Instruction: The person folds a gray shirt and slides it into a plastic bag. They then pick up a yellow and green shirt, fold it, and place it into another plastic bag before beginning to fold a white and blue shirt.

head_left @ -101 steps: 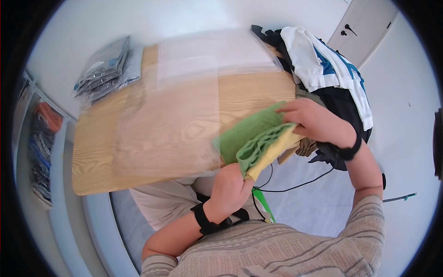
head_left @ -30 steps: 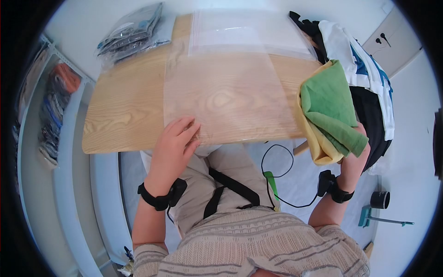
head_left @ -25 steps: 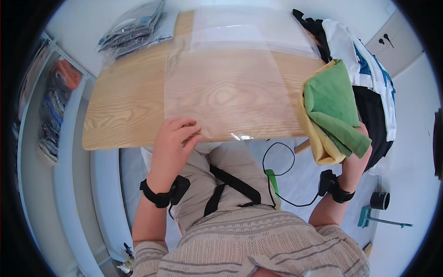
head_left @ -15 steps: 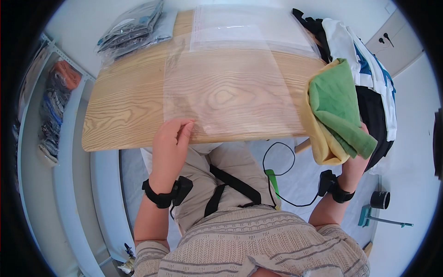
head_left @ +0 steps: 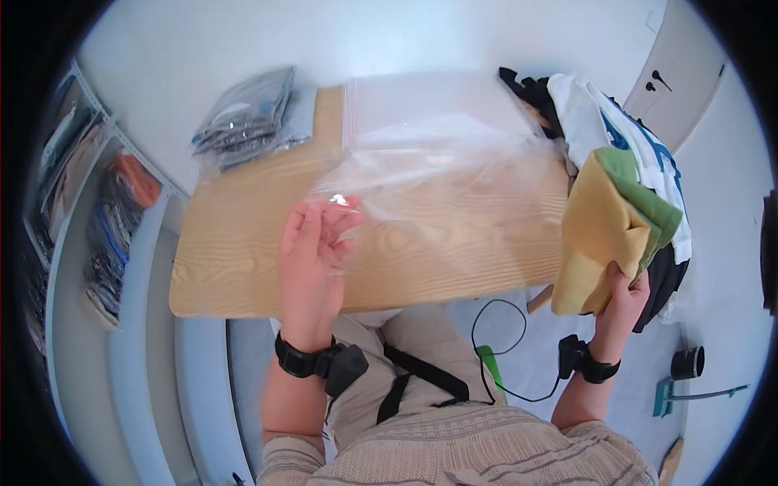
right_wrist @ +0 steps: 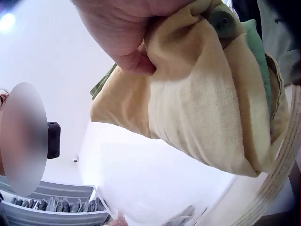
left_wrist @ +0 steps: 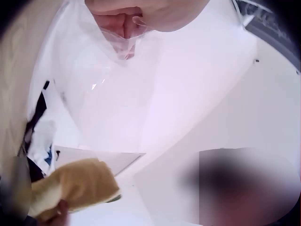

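Note:
My left hand (head_left: 312, 251) is raised over the front left of the wooden table (head_left: 243, 267) and pinches a clear plastic bag (head_left: 429, 182) near its edge. The thin film of the bag (left_wrist: 103, 94) hangs from the curled fingers in the left wrist view and trails across the table toward the back. At the table's right end, my right hand (head_left: 624, 296) grips a folded garment (head_left: 596, 235), yellow outside with green layers showing at one side. A green button (right_wrist: 222, 22) shows on the garment near the thumb in the right wrist view.
More flat clear bags (head_left: 429, 101) lie at the table's back. Packed clothes (head_left: 247, 117) are stacked at the back left. White, blue and black clothes (head_left: 604, 130) hang over the right end. Shelves (head_left: 81, 267) stand left; a cable (head_left: 519, 324) loops below the table.
My left hand has lifted the bag's near edge off the table, where it lay flat. My right hand has turned the garment so its yellow side shows. Earlier, both hands held the garment.

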Demonstrator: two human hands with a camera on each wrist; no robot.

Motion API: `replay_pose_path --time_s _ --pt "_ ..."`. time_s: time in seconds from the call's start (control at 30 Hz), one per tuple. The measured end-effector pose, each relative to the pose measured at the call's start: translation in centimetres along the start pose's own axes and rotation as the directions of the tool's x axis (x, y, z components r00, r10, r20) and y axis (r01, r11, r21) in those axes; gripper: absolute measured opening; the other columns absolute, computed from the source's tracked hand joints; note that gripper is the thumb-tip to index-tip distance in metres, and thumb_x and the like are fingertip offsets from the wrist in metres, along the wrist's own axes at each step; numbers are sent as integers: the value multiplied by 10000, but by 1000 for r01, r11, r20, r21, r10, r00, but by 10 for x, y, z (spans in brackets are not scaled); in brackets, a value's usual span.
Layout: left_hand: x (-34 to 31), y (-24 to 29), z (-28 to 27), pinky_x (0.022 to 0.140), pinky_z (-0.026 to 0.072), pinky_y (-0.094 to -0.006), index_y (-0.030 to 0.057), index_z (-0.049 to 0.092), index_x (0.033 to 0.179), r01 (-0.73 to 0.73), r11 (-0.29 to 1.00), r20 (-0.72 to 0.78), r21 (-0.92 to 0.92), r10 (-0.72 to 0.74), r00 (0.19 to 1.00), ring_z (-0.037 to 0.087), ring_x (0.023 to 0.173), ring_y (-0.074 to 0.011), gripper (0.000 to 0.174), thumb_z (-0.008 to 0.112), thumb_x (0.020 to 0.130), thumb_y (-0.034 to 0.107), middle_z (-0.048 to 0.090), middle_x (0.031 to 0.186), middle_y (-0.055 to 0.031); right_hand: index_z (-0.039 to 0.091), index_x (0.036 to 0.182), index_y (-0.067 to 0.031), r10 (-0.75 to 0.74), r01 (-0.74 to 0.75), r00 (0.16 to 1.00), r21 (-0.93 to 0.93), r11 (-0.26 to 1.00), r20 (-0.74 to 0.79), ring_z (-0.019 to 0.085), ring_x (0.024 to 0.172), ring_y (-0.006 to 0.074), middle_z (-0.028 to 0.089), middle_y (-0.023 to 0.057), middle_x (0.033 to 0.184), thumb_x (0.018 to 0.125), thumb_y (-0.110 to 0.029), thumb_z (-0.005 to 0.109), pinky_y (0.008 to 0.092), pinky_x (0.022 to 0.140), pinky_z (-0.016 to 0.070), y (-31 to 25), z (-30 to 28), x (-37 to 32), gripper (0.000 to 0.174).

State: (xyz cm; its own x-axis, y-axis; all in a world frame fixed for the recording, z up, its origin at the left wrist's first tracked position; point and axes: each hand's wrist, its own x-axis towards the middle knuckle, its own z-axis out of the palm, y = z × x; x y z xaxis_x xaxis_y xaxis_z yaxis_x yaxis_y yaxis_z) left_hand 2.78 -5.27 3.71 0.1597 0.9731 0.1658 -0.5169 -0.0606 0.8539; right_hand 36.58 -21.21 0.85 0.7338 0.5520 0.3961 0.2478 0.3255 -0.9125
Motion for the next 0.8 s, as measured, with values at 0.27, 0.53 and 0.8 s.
replay_pose_path --time_s 0.27,0.53,0.8 --pt "23 -11 -47 620 436 -218 57 546 1133 56 671 217 -740 159 963 569 810 -100 188 474 968 110 633 985 -60 586 1167 21 6 -7 997 8 1000 77 566 927 87 645 27 1037 839 -44 616 236 834 440 1 13 -2 335" --pt "-10 55 -47 745 469 -306 37 548 1011 116 147 153 -982 277 949 531 866 -188 185 431 888 -36 533 907 -61 586 1118 31 -4 10 994 -50 999 110 550 926 85 629 13 1018 818 -30 587 238 849 425 3 22 -5 306" --pt "12 45 -71 787 510 -359 1 553 1074 183 -246 144 -952 169 975 551 902 -209 219 413 906 -7 564 980 -100 615 1029 31 16 -9 989 -46 999 149 563 926 111 618 42 1026 743 18 555 243 842 424 3 29 -9 292"
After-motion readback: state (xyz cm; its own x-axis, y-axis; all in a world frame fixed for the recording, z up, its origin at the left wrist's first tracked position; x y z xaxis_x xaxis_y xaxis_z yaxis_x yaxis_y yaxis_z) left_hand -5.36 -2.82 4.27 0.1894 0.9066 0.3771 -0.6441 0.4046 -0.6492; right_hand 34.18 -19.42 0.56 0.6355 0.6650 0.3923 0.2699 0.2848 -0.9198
